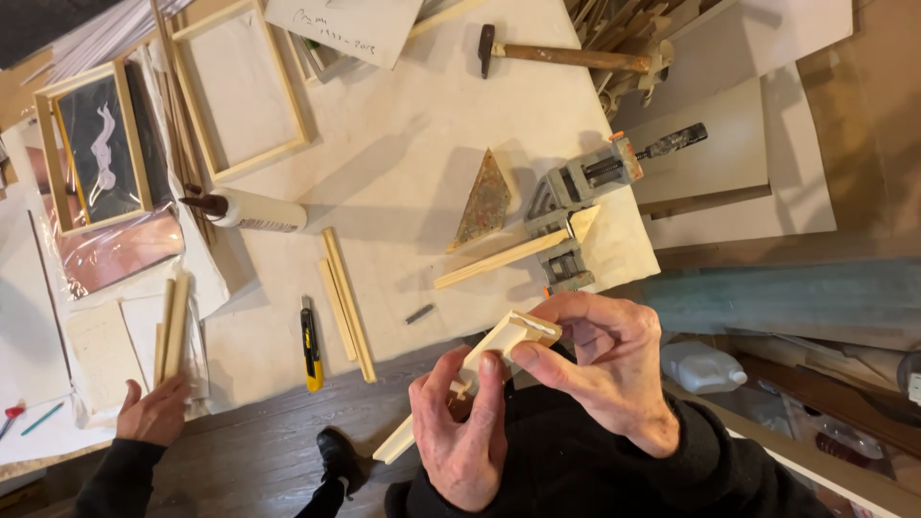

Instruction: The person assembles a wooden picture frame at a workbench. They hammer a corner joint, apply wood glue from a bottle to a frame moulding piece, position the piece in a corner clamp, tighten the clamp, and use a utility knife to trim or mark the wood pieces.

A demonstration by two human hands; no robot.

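My left hand (462, 436) and my right hand (606, 372) both hold a pale wooden moulding strip (499, 341) low in the middle of the view. The strip slants from lower left up to a mitred end. My right fingers pinch that upper end, while my left hand grips the strip further down. Just beyond my hands, a grey corner clamp (568, 213) on the white table (403, 144) grips another wooden strip (499, 259).
A triangular board (484, 197), a glue bottle (251, 209), a yellow utility knife (310, 347), two loose strips (345, 305), a hammer (561, 56) and an empty wooden frame (245, 86) lie on the table. Another person's hand (152, 412) rests at the lower left.
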